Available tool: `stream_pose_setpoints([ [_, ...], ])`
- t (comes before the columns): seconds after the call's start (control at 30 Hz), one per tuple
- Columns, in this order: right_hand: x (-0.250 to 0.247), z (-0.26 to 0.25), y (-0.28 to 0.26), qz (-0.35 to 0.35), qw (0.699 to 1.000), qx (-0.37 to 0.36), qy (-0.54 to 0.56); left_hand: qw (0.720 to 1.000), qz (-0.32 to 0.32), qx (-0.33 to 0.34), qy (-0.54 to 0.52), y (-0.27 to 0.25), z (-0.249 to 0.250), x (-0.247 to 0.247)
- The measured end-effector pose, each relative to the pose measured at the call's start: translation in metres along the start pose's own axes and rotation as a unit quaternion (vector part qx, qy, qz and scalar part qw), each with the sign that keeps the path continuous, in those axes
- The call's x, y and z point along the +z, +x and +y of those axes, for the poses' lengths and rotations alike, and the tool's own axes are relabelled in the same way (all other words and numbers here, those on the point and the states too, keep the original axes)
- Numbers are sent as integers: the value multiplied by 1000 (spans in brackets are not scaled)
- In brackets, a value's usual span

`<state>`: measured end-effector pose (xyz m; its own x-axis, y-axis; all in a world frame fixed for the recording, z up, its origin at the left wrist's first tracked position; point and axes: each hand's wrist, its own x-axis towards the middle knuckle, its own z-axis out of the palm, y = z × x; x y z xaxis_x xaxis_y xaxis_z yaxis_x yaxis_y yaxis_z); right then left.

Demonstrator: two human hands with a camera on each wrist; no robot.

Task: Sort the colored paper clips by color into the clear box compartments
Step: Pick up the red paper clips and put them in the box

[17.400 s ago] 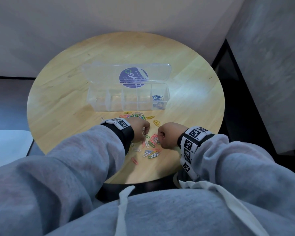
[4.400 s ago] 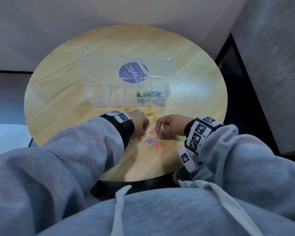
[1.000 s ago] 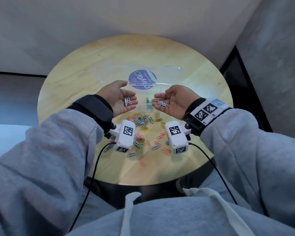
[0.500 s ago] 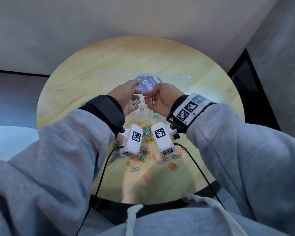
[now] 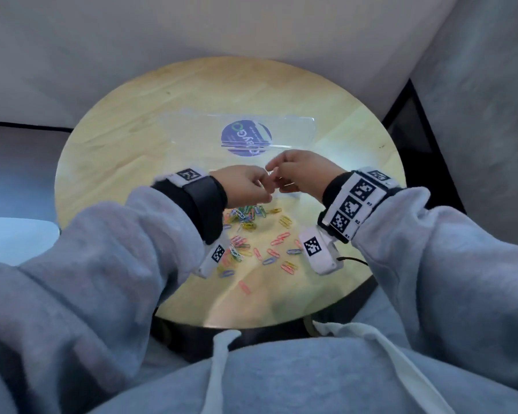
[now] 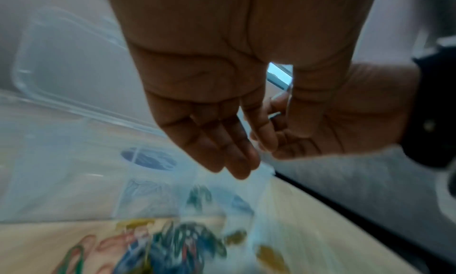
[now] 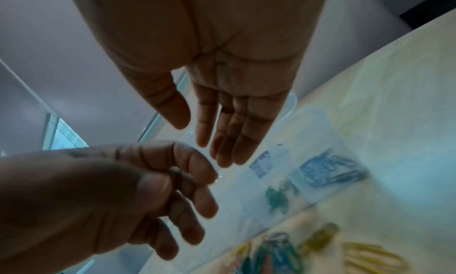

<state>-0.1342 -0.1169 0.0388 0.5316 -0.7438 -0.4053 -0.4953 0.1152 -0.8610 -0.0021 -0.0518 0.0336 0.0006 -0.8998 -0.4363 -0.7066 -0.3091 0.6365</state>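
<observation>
Loose clips [image 5: 251, 237] lie scattered on the worktop [image 5: 111, 150] nearest the person: light, stiff, slippery wire, probably best pinched at the fingertips. Above them the left hand [image 5: 245, 186] pinches something thin, likely clips, against the right hand [image 5: 299, 174], whose fingers hang relaxed. Beyond stands the box [image 5: 192, 162], blue and green clips already sorted.

Plain room: round wooden table [image 5: 126, 150], grey walls [image 5: 251, 22].

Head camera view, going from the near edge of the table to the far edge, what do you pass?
Lone pink clip → scattered clips → the two hands, left and right, meeting over the clear box → open lid with its round purple sticker → bare table.
</observation>
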Motion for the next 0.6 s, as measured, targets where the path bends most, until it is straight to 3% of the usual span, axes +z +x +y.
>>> stream_pose_setpoints([
  [0.13,-9,32,-18,-16,992,19,-126,977,-31,15,212,-7,5,32],
  [0.23,-16,53,-24,-6,952,42,-302,959,-44,-1,280,-5,0,49],
  [0.4,-14,71,-31,-23,886,107,-450,943,-53,12,329,4,0,68],
  [0.6,-1,90,-25,1,858,104,-503,934,-76,19,348,14,5,81],
])
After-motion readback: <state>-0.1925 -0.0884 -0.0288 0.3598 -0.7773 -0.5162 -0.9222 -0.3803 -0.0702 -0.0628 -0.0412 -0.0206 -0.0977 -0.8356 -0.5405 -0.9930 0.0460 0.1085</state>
